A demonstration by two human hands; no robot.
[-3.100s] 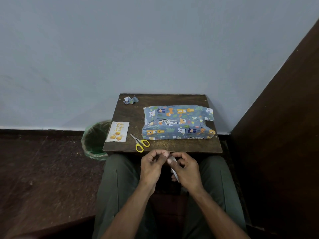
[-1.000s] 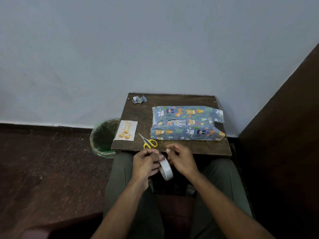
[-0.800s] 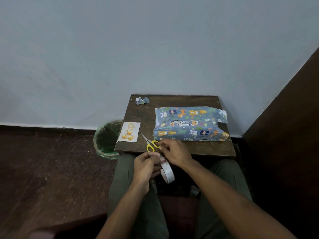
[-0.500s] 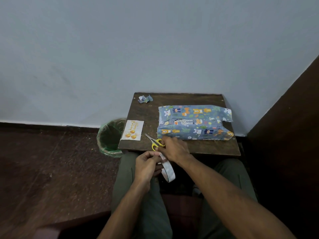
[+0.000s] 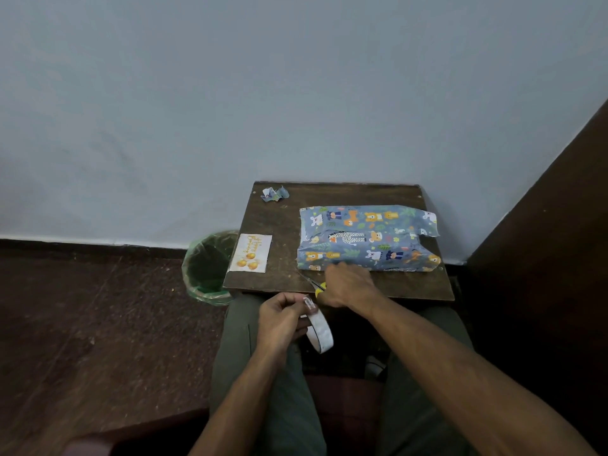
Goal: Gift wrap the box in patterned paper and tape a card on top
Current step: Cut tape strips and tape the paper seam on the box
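Thin patterned paper on the box (image 5: 365,240) looked light and easily torn, its right end unfolded, so it was best held by the firm box edges. It lay on the desk (image 5: 279,222), just beyond the right hand (image 5: 345,284), whose grip over the scissors (image 5: 314,284) could not be judged; the left hand (image 5: 281,319) pinched the tape roll (image 5: 320,330).

A roll of clear tape (image 5: 319,330) is held over the lap by the left hand (image 5: 282,319). Yellow-handled scissors (image 5: 315,286) on the small dark wooden table (image 5: 283,225) are covered by the right hand (image 5: 346,285), just beside the box wrapped in blue animal-print paper (image 5: 367,238). A white card with orange balloons (image 5: 251,253) is laid at the table's left edge.
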